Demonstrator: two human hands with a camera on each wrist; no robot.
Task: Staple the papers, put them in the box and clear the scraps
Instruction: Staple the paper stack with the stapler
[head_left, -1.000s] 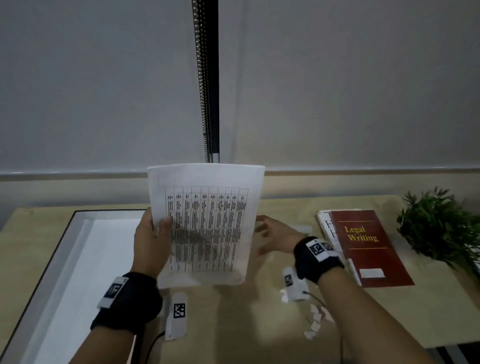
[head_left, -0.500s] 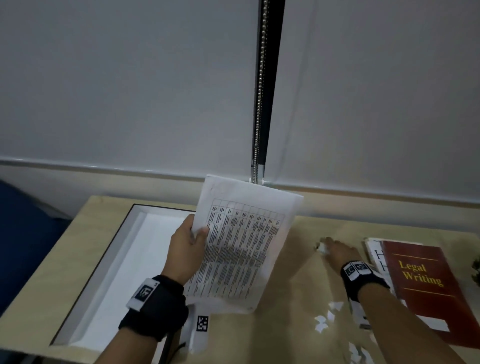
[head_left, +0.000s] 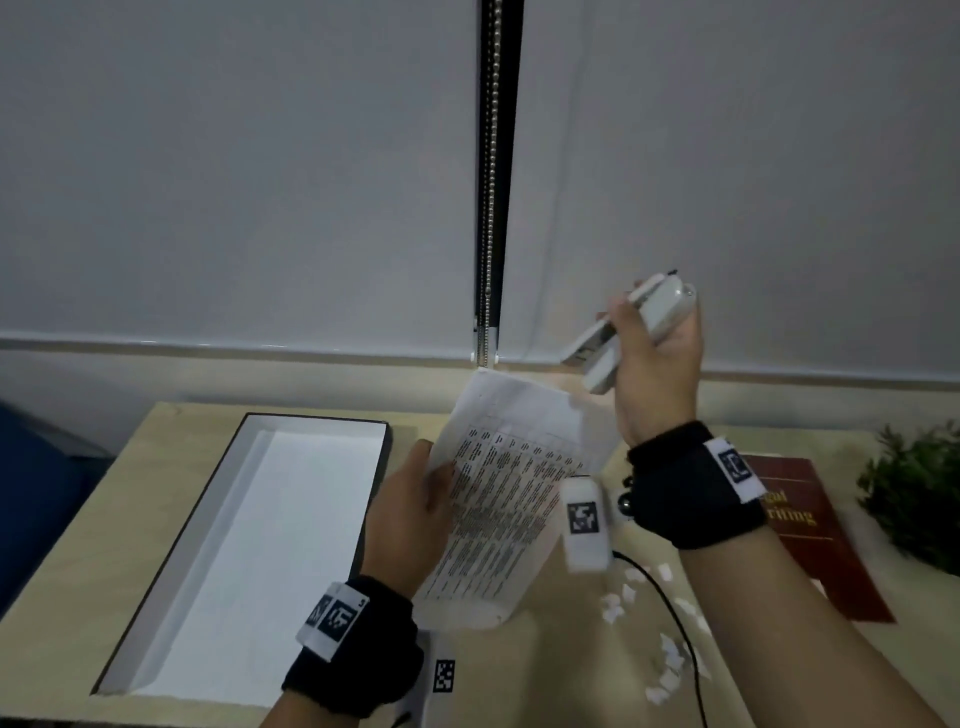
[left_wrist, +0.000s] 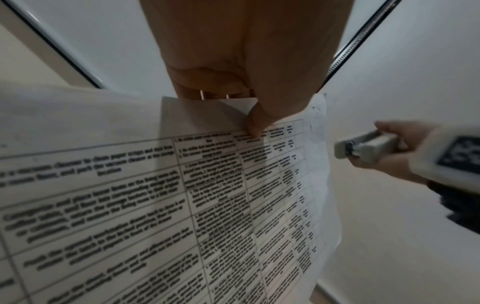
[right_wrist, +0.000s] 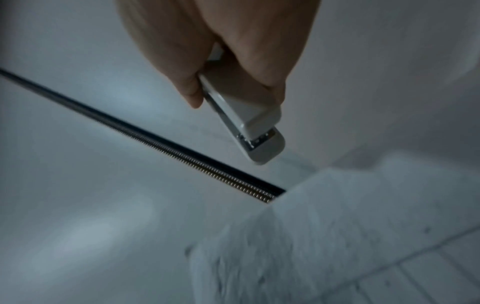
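Observation:
My left hand (head_left: 415, 514) pinches the left edge of the printed papers (head_left: 514, 499) and holds them tilted above the desk; the thumb (left_wrist: 257, 121) lies on the printed table of the papers (left_wrist: 182, 205). My right hand (head_left: 654, 364) grips a white stapler (head_left: 628, 327), raised above the papers' top right corner, nose pointing down-left and apart from the sheet. The stapler (right_wrist: 249, 127) shows its nose over the papers (right_wrist: 337, 236). The open white box (head_left: 270, 545) lies on the desk to the left. Several white paper scraps (head_left: 649, 629) lie at lower right.
A red book (head_left: 810, 530) lies at the right of the desk, with a green plant (head_left: 914, 493) beyond it. A blind's bead chain (head_left: 488, 182) hangs at the back wall. A black cable (head_left: 675, 623) runs across the scraps.
My right hand reached to the desk beside the book, took the stapler and lifted it above the papers' top right corner. The left hand tilted the papers to the right.

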